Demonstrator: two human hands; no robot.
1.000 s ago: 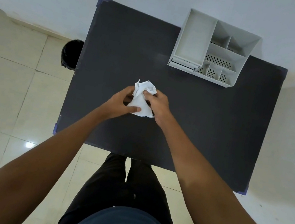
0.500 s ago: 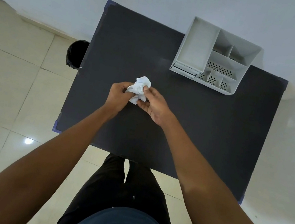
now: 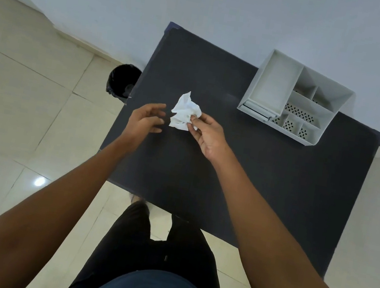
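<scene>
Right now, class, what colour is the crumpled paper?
The crumpled paper is white; head view shows it best.

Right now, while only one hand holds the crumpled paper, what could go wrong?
1. The right hand pinches the crumpled paper only at its edge, and the left hand is open beside it, so the paper may slip onto the table.
2. The black bin stands on the floor, partly hidden by the table's edge; a toss might miss it.

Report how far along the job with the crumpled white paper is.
Done: the crumpled white paper wad is loosely balled. In hand: the right hand pinches it over the dark grey table; the left hand is open beside it, not touching. Left: probably dropping it in the round black bin.
</scene>
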